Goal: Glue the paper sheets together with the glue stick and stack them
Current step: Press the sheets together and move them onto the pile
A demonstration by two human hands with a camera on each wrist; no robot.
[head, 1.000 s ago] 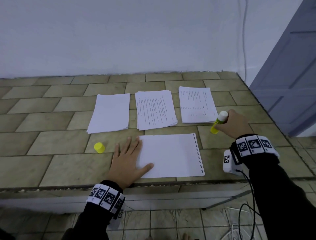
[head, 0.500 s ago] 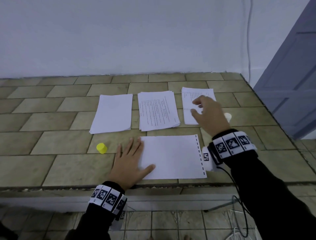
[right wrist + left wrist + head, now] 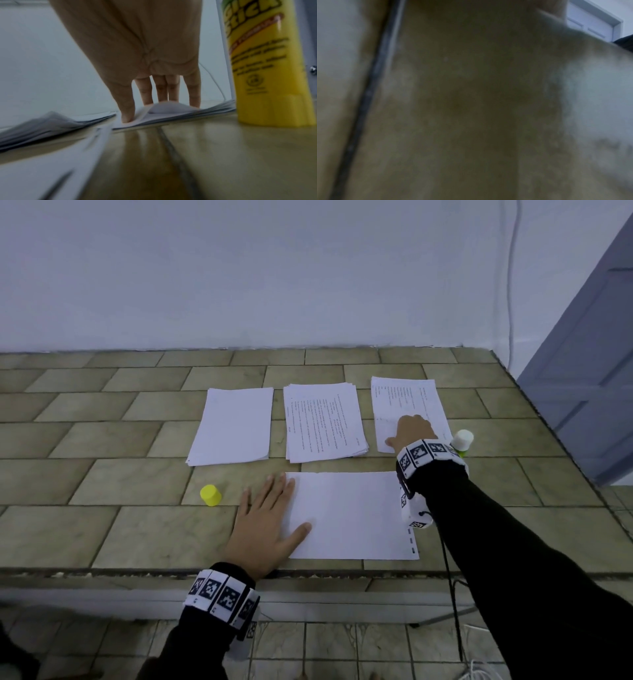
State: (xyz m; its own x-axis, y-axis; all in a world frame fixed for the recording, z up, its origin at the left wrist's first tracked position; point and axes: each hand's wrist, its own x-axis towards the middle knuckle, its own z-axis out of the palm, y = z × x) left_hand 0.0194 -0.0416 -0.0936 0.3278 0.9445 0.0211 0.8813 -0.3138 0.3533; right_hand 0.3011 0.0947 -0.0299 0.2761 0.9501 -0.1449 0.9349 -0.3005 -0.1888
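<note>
Tiled counter (image 3: 102,535) runs under a pale wall, and we take the near sheet (image 3: 352,515) lying by the front edge as our landmark. Left of it stands the yellow cap (image 3: 210,495), well apart from everything. Our left hand (image 3: 265,529) lies flat with fingers spread, thumb and fingertips pressing the sheet's left margin; the left wrist view is too blurred to add anything. Behind the sheet lie three piles: blank pile (image 3: 233,426) to the left, printed pile (image 3: 323,422) in the middle, right pile (image 3: 407,412) behind its right end. Our right hand (image 3: 411,431) rests on that right pile, thumb (image 3: 126,108) and fingers drawing its top page into a small hump, a light pinch. Right of it the glue stick (image 3: 462,441) stands uncapped, just beside the wrist.

We judge the paper light, limp and slippery on its pile, so it is best lifted by a corner or near edge. Room is tight beside the glue stick and the counter's right edge, but open toward the left.
</note>
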